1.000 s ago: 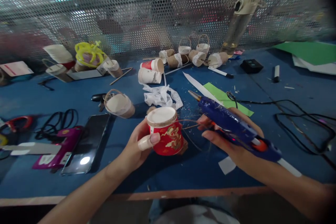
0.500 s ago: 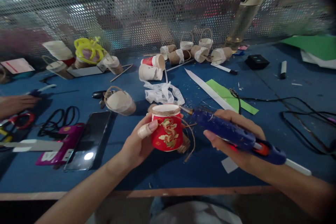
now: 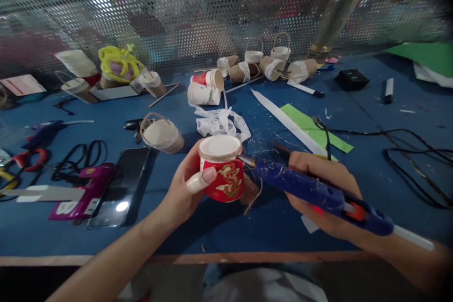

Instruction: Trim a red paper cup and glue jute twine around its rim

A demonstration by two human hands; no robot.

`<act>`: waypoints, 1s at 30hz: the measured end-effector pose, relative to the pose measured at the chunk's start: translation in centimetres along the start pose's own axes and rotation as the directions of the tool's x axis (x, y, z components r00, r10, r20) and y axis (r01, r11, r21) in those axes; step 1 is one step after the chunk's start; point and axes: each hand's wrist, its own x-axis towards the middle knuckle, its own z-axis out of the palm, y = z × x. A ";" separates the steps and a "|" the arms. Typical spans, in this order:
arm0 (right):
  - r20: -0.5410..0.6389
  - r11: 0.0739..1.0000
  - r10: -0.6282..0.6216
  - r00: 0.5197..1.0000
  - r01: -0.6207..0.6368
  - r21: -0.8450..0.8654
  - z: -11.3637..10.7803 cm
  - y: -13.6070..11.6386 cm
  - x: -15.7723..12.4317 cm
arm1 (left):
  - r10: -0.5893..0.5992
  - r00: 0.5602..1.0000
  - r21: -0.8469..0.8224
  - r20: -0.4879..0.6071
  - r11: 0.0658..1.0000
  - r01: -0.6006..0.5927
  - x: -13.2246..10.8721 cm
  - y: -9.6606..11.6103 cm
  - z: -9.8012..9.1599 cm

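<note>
My left hand (image 3: 189, 184) is wrapped round a red paper cup (image 3: 226, 179) with a gold dragon on it, held upside down or upright, I cannot tell which. Brown twine (image 3: 221, 155) circles the cup just below its pale upper end. A wrap covers part of my left thumb. In my right hand (image 3: 325, 179) is a blue hot glue gun (image 3: 300, 181), its metal tip at the twine on the cup's right side. A white glue stick (image 3: 414, 237) sticks out of the gun's back. Behind the cup, a twine bundle (image 3: 250, 191) lies partly hidden.
A lace-trimmed basket (image 3: 163, 136), white lace (image 3: 219, 121) and stacked paper cups (image 3: 204, 94) lie beyond my hands. To the left are a phone (image 3: 120, 184), scissors (image 3: 31, 159) and another blue glue gun (image 3: 44, 133). A black cable (image 3: 357, 132) runs right. A water bottle (image 3: 336, 14) stands behind.
The cup has tilted and shifted slightly left, showing more of its pale end. The glue gun's tip has moved lower, along the twine. A person's hand at the far left has gone from view.
</note>
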 end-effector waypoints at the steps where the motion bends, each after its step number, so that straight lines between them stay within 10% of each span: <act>1: 0.005 1.000 -0.008 1.000 0.008 -0.011 0.0 0.0 0.0 | 0.018 1.000 0.022 -0.002 1.000 -0.018 0.0 -0.1 0.0; 30: -0.020 0.985 0.042 0.999 -0.045 -0.165 -0.2 -0.4 -0.1 | 0.151 0.987 0.214 -0.060 0.967 -0.135 -0.4 -0.8 -1.3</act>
